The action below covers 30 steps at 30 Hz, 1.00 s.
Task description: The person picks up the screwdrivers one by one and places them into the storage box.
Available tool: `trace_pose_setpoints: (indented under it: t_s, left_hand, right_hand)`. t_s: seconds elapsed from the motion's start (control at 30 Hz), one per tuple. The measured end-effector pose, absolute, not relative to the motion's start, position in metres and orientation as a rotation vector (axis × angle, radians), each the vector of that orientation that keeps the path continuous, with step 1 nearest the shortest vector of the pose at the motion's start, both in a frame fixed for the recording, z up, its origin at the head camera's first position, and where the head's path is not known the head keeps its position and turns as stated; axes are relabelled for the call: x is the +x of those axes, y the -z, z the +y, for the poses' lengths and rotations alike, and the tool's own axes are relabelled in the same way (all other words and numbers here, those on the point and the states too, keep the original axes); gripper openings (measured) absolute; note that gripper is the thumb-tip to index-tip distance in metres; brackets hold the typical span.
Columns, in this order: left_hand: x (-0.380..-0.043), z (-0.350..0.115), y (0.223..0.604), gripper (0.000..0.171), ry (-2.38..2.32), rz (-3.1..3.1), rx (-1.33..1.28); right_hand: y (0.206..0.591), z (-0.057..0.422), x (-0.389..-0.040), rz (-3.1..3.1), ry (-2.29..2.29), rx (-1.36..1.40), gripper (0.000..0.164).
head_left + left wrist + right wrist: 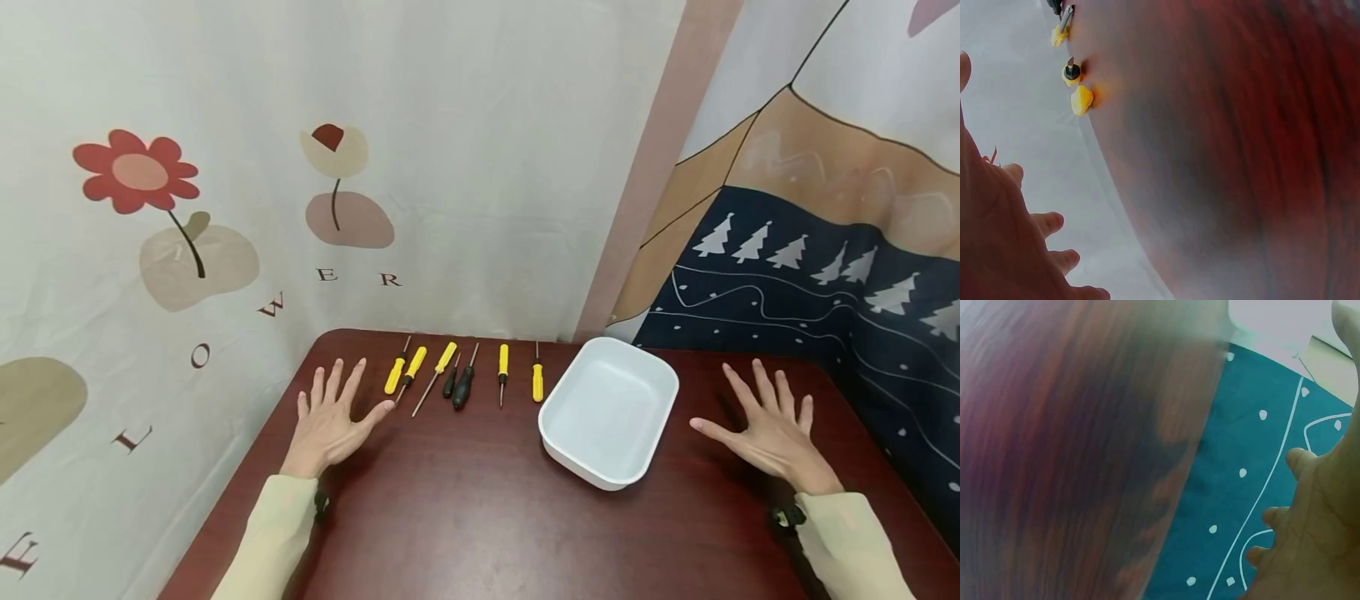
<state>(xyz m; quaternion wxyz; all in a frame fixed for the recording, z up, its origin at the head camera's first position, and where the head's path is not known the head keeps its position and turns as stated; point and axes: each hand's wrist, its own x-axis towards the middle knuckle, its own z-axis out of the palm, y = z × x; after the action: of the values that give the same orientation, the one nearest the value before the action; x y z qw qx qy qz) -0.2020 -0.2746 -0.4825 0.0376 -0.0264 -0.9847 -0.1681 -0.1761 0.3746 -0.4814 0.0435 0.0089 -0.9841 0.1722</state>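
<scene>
My left hand (328,427) is spread over the left side of the table, its thumb beside the leftmost screwdrivers. Several screwdrivers lie in a row near the back edge. Most have yellow handles, such as the one in the middle (503,360) and the one nearest the tray (537,382); a larger black screwdriver (463,387) and a small black one (449,383) lie between them. A white rectangular tray (551,427) sits right of the row, with nothing in it. Right of the tray, my right hand (772,429) spreads its fingers, holding nothing.
The dark red wooden table (480,517) stretches toward me. Behind it hangs a pale curtain (480,208) with flower prints. On the right is a dark blue printed cloth (750,308) with white trees. Each wrist carries a small dark strapped device.
</scene>
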Motion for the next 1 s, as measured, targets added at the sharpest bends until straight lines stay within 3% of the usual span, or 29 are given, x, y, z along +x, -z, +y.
trace_pose_setpoints:
  t_s: [0.7, 1.0]
  left_hand:
    - [-0.228, -0.267, 0.473, 0.093, 0.894, -3.005, -0.083]
    - [-0.239, -0.263, 0.466, 0.095, 1.109, -3.003, 0.033]
  right_hand:
    - [0.458, 0.350, -0.190, -3.080, -1.142, -0.012, 0.097]
    - [0.457, 0.344, -0.195, -3.002, -1.354, -0.081, 0.090]
